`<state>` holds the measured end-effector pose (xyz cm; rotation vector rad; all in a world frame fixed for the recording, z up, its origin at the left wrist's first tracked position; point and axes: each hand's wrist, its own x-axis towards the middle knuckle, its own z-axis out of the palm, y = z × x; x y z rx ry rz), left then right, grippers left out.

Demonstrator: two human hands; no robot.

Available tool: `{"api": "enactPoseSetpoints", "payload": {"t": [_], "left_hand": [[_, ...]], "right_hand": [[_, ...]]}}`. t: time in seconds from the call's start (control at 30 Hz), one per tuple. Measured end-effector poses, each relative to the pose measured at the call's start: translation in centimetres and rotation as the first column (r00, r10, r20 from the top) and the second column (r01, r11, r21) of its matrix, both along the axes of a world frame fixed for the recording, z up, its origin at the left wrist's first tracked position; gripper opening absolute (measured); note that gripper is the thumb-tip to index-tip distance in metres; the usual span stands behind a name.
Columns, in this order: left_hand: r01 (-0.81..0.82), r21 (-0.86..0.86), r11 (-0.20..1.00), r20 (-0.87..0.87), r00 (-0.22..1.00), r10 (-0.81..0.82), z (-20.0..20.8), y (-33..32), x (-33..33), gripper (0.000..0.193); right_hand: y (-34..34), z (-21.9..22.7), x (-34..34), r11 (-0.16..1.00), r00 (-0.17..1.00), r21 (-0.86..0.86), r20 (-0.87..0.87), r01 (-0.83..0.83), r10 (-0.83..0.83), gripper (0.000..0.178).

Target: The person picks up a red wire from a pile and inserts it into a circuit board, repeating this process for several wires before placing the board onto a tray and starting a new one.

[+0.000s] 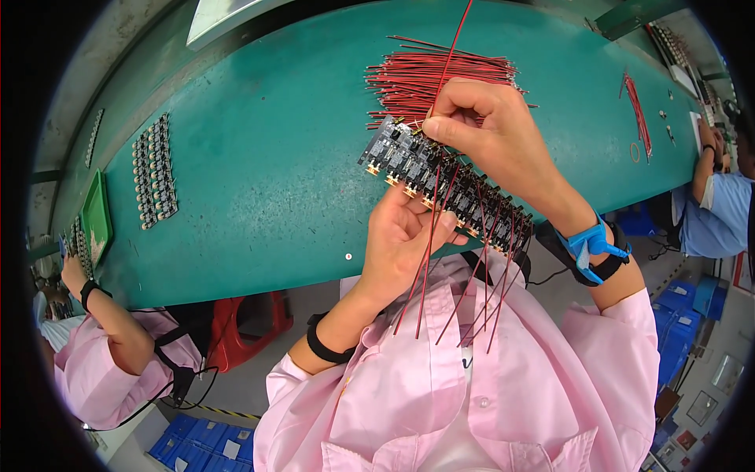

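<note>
My left hand (pixel 399 244) grips a black circuit board panel (pixel 448 189) from below, near its middle, holding it tilted above the table's near edge. Several red wires hang from the panel down over my pink sleeves and front. Between the thumb and forefinger of my right hand (pixel 484 122) is a single red wire (pixel 450 59), pinched near its lower end at the panel's upper left edge. Its other end points up and away. Just beyond the panel lies a pile of red wires (pixel 440 72), partly covered by my right hand.
On the green table (pixel 267 173), two rows of circuit boards (pixel 156 169) lie at the left, near a green tray (pixel 97 216). A small bundle of red wires (pixel 638 114) sits at the right. Co-workers sit on both sides; a red stool (pixel 250 330) stands below the table.
</note>
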<state>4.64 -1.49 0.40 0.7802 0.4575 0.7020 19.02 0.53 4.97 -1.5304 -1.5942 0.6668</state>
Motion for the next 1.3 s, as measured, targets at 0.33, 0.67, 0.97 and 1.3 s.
{"api": "enactPoseSetpoints", "payload": {"t": [0.33, 0.67, 0.97, 1.3], "left_hand": [[-0.025, -0.010, 1.000, -0.037, 0.999, 0.025, 0.11, -0.05, 0.07, 0.021], [-0.031, -0.012, 0.999, -0.049, 0.998, 0.031, 0.14, -0.07, 0.12, 0.021], [-0.023, -0.023, 0.999, -0.031, 0.999, 0.022, 0.04, 0.00, 0.20, 0.020], [-0.034, -0.022, 0.999, -0.038, 0.999, 0.033, 0.01, -0.12, 0.22, 0.019]], "right_hand": [[-0.01, -0.19, -0.06, 1.000, 1.000, 0.026, 0.021, -0.013, 0.013, 0.013], [-0.08, 0.27, -0.35, 0.994, 0.979, 0.103, 0.205, -0.028, 0.007, 0.013], [-0.27, 0.15, -0.57, 0.995, 0.983, 0.096, 0.181, 0.000, -0.018, 0.011], [-0.45, -0.47, -0.51, 0.975, 0.977, 0.217, 0.212, -0.054, 0.007, 0.009]]}}
